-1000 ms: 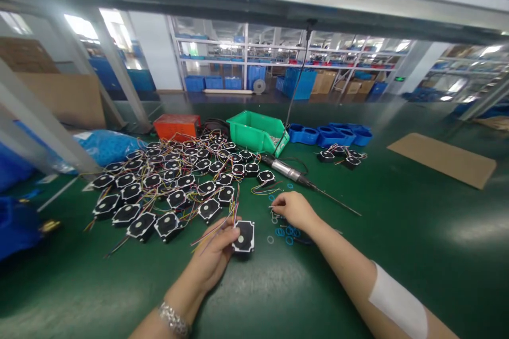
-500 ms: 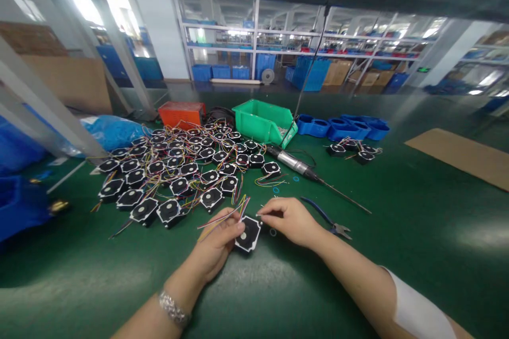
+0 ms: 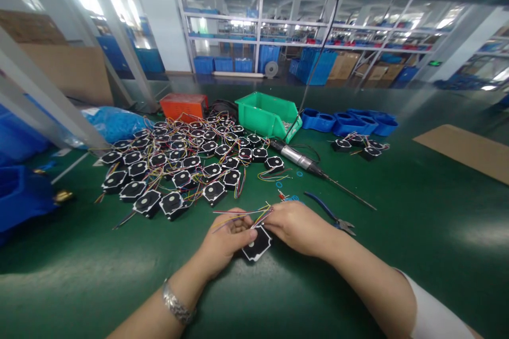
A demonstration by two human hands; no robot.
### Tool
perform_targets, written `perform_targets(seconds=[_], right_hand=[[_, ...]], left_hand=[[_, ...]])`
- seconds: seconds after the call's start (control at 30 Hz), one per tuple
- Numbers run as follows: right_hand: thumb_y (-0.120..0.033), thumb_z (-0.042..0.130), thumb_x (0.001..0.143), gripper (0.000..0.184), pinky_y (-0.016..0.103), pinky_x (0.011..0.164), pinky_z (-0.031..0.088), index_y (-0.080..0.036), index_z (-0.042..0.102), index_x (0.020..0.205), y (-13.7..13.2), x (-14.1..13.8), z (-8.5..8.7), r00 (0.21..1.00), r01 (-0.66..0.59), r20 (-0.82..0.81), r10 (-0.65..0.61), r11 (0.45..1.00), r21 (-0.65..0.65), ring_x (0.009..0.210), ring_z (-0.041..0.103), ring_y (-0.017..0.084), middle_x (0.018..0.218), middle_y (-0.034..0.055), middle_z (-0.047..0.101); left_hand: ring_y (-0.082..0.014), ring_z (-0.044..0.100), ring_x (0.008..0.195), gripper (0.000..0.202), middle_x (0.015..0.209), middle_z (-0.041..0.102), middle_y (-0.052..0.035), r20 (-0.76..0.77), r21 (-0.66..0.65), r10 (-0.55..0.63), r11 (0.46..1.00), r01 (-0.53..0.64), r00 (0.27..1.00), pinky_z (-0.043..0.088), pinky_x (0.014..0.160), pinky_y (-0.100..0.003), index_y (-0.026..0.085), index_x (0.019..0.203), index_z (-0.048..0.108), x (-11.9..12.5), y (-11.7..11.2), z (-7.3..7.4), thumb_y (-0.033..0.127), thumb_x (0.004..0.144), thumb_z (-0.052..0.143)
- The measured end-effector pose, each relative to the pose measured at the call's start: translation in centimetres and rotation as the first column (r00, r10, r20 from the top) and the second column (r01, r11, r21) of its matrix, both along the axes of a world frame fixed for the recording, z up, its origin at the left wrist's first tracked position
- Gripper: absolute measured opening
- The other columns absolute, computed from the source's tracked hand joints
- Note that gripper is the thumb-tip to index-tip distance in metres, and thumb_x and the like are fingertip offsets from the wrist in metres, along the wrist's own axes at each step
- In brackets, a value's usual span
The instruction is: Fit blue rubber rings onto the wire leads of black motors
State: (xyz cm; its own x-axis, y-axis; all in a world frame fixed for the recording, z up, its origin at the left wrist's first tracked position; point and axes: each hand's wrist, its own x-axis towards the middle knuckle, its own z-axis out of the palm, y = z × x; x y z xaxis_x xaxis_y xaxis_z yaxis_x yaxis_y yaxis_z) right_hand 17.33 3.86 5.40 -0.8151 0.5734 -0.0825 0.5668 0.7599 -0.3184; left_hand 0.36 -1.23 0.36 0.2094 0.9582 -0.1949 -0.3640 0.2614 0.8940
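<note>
My left hand (image 3: 228, 238) grips a small black motor (image 3: 259, 243) with a white-edged, roughly square face, the thumb pressed on that face. Thin coloured wires (image 3: 260, 216) loop from its upper side back over my left fingers. My right hand (image 3: 298, 228) is closed at the motor's upper right corner, its fingertips together on the bend of the wires. Whether a smaller part also sits in those fingertips is hidden. Just beyond my right hand lie several blue rings (image 3: 292, 198) and a small red-ended piece (image 3: 282, 196).
A heap of similar wired motors (image 3: 183, 179) spreads across the left. Behind stand an orange box (image 3: 183, 107) and a green bin (image 3: 258, 116). A corded electric screwdriver (image 3: 298, 158) and blue-handled cutters (image 3: 324, 209) lie right, with blue holders (image 3: 345, 123) and cardboard (image 3: 465, 151) farther off.
My right fingertips, earlier pinching something tiny beside the motor's corner, are now up against the wires. The wire loop has shifted right. My left hand keeps hold of the motor.
</note>
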Motion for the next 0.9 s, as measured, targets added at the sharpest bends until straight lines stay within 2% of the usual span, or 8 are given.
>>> perform_targets(seconds=[0.07, 0.2, 0.33, 0.53, 0.7, 0.8, 0.9], right_hand=[[-0.022, 0.043, 0.083, 0.018, 0.012, 0.064, 0.025, -0.017, 0.061, 0.085, 0.1, 0.0, -0.1, 0.996, 0.017, -0.083, -0.02, 0.999, -0.04, 0.068, 0.042, 0.0, 0.075, 0.0004, 0.052], [-0.021, 0.047, 0.08, 0.017, 0.009, 0.062, 0.028, -0.015, 0.063, 0.08, 0.3, -0.4, -0.2, 0.951, 0.115, -0.257, -0.172, 0.969, -0.22, 0.065, 0.042, -0.002, 0.071, -0.0009, 0.051], [-0.023, 0.047, 0.08, 0.019, 0.007, 0.063, 0.031, -0.014, 0.064, 0.079, 0.2, -0.6, -0.4, 0.925, 0.085, -0.327, -0.193, 0.944, -0.318, 0.068, 0.045, -0.002, 0.073, -0.0006, 0.052], [-0.025, 0.046, 0.082, 0.02, 0.008, 0.066, 0.032, -0.016, 0.064, 0.083, 0.6, -0.1, -0.5, 0.943, -0.006, -0.325, -0.073, 0.972, -0.235, 0.072, 0.047, -0.002, 0.077, -0.0008, 0.053], [-0.027, 0.044, 0.084, 0.022, 0.008, 0.069, 0.033, -0.018, 0.063, 0.089, 0.6, 0.1, 0.0, 0.968, -0.082, -0.249, 0.038, 0.983, -0.166, 0.076, 0.047, -0.002, 0.081, -0.0004, 0.053], [-0.028, 0.047, 0.083, 0.02, 0.01, 0.071, 0.033, -0.022, 0.062, 0.096, 0.6, 0.2, -0.1, 0.985, -0.022, -0.174, 0.001, 0.993, -0.117, 0.079, 0.048, 0.0, 0.084, -0.0005, 0.054], [-0.028, 0.05, 0.081, 0.021, 0.011, 0.075, 0.036, -0.023, 0.061, 0.098, 1.5, 0.7, 0.0, 0.976, 0.152, -0.145, -0.161, 0.986, -0.069, 0.083, 0.048, 0.002, 0.089, -0.0013, 0.054]], left_hand=[[-0.0088, 0.05, 0.058, 0.027, 0.062, 0.054, 0.0028, -0.003, 0.002, -0.024, 1.0, 0.024, 1.0, 0.039, 0.057, -0.021, 0.015, 0.071, 0.052, 0.0, 0.0, 0.1, 0.023, 0.057, 0.073], [-0.0084, 0.049, 0.057, 0.026, 0.063, 0.054, 0.0024, 0.006, 0.002, -0.018, 1.0, 0.018, 1.0, 0.038, 0.056, -0.02, 0.014, 0.072, 0.055, 0.0, 0.0, 0.2, 0.024, 0.057, 0.073], [-0.0081, 0.048, 0.055, 0.026, 0.06, 0.053, 0.0025, 0.026, -0.01, -0.015, 1.0, 0.016, 1.0, 0.036, 0.054, -0.02, 0.014, 0.07, 0.055, 0.0, -0.1, 0.2, 0.024, 0.055, 0.074], [-0.0082, 0.05, 0.056, 0.031, 0.065, 0.056, 0.0025, 0.095, -0.058, 0.016, 0.998, -0.01, 0.995, 0.037, 0.054, -0.019, 0.015, 0.074, 0.054, 0.0, -0.1, 0.0, 0.022, 0.052, 0.076], [-0.0069, 0.048, 0.053, 0.024, 0.06, 0.054, 0.0026, 0.099, -0.025, -0.031, 0.999, 0.034, 0.995, 0.036, 0.052, -0.018, 0.013, 0.07, 0.056, -0.2, -0.1, -0.1, 0.024, 0.057, 0.073], [-0.0077, 0.048, 0.053, 0.025, 0.06, 0.054, 0.0022, 0.089, -0.045, 0.017, 0.999, -0.013, 0.996, 0.036, 0.052, -0.019, 0.014, 0.072, 0.056, -0.2, 0.0, 0.0, 0.026, 0.057, 0.072], [-0.0093, 0.049, 0.056, 0.025, 0.063, 0.055, 0.0014, -0.028, -0.03, 0.084, 0.996, -0.085, 0.996, 0.038, 0.054, -0.02, 0.015, 0.074, 0.056, -0.4, 0.2, -0.2, 0.029, 0.059, 0.07]])
